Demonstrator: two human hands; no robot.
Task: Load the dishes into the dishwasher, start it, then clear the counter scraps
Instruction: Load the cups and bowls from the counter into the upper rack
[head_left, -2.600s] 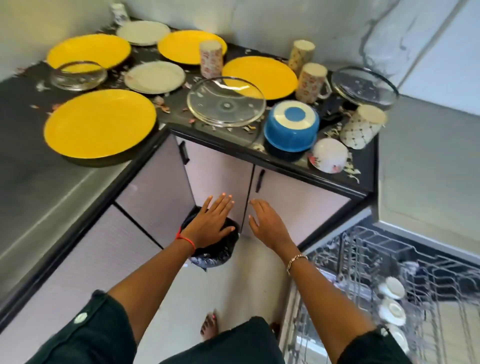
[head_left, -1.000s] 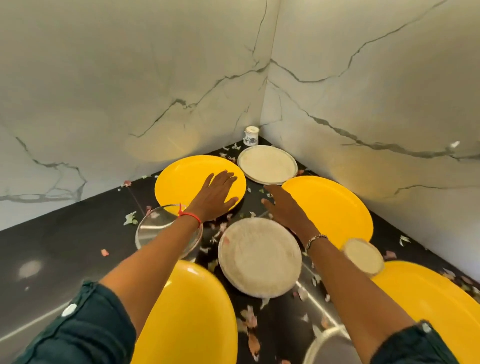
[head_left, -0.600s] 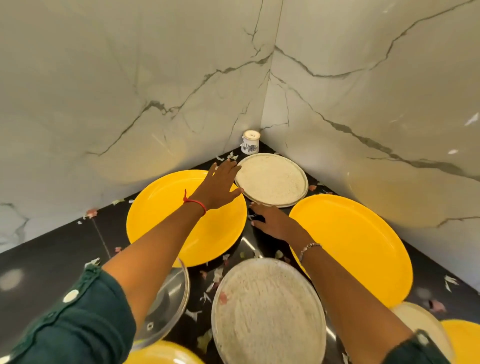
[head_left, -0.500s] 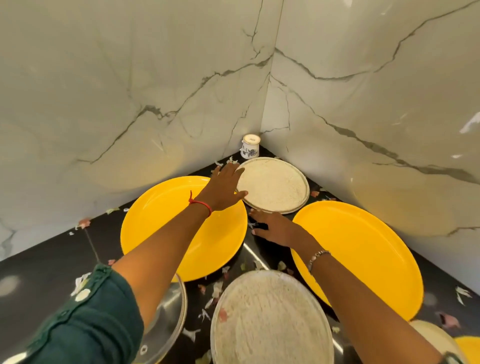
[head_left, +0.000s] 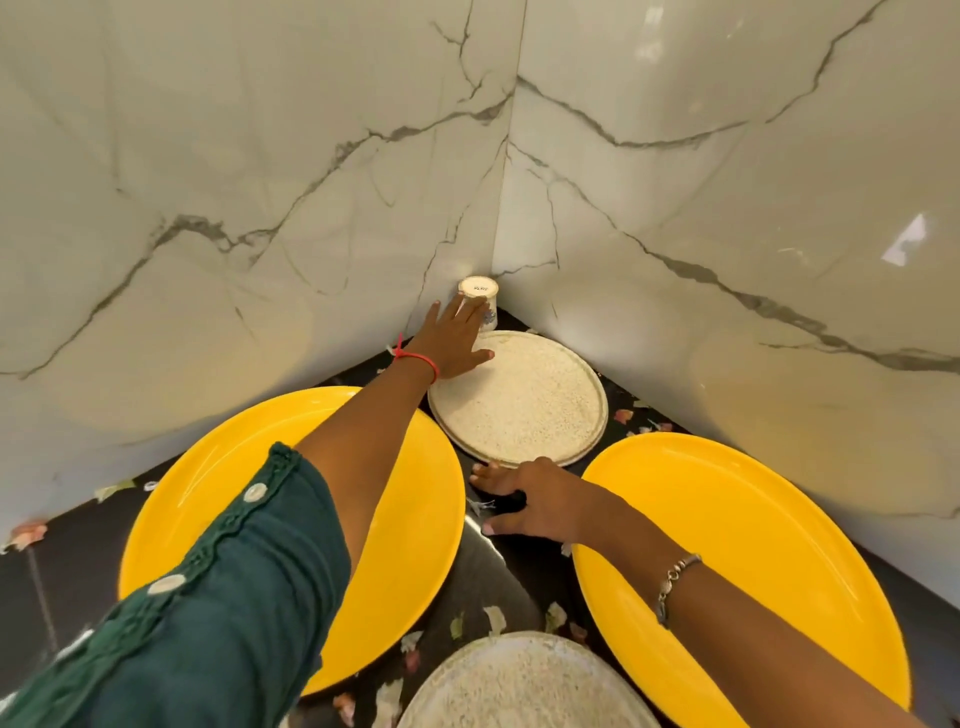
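A small white cup stands upside down in the far corner of the black counter. My left hand stretches over a speckled cream plate, its straight fingers reaching the cup's side. My right hand rests on the counter just in front of that plate, fingers spread. A yellow plate lies under my left forearm and another yellow plate lies on the right. A second cream plate sits at the bottom edge.
Two marble walls meet behind the cup and close off the corner. Small paper-like scraps lie scattered on the dark counter between the plates.
My left hand has moved from the yellow plate's far edge forward across the cream plate to the cup. My right hand has stayed on the counter. The view has moved closer to the corner.
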